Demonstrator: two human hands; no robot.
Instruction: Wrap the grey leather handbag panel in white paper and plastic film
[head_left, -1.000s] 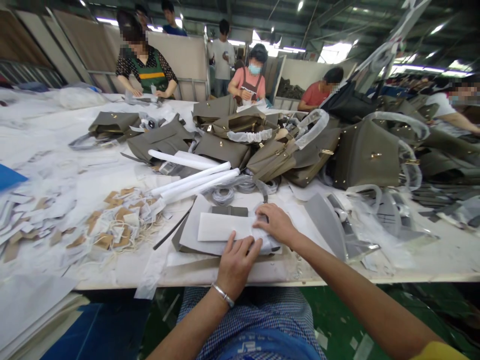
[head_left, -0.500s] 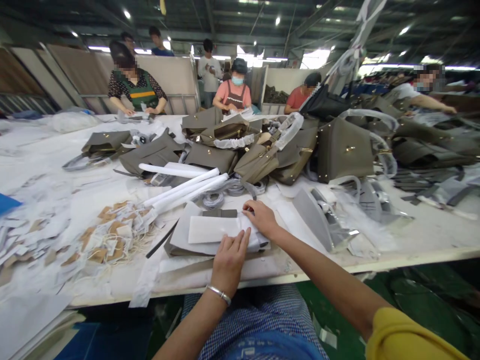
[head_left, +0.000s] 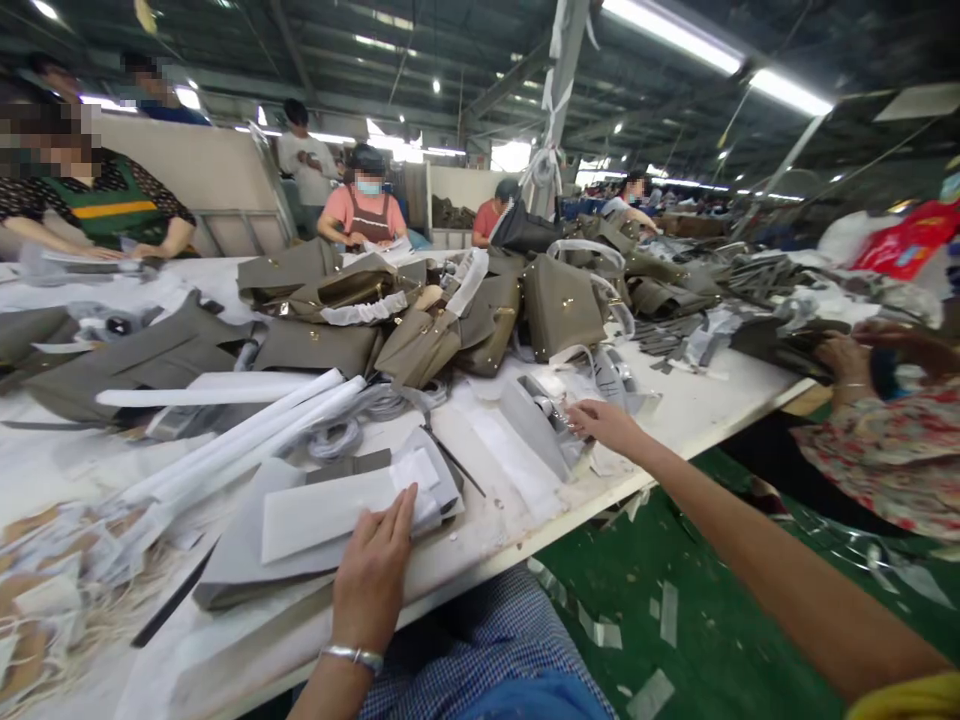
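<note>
My left hand (head_left: 375,555) lies flat, fingers stretched, on a white padded strip (head_left: 322,510). That strip rests across a folded olive-grey bag (head_left: 225,565) with a pale grey inner sheet, lying at the table's near edge. Small white tissue-like pieces (head_left: 416,475) cover the strip's right end. Out to the right, my right hand (head_left: 607,425) has its fingertips drawn together at the shiny clear part of a grey slanted piece (head_left: 532,425). What lies between those fingertips is too small to make out.
Rolled white tubes (head_left: 247,430) and coiled clear-wrapped cords (head_left: 337,437) lie beyond the bag. Olive handbags (head_left: 562,305) are heaped behind. Tags with strings (head_left: 45,590) spread at left. A co-worker in a floral sleeve (head_left: 885,450) works at right; others sit across the table.
My right hand has left the strip's right end and reached right to the grey piece. My left hand stays on the strip. The view has swung right.
</note>
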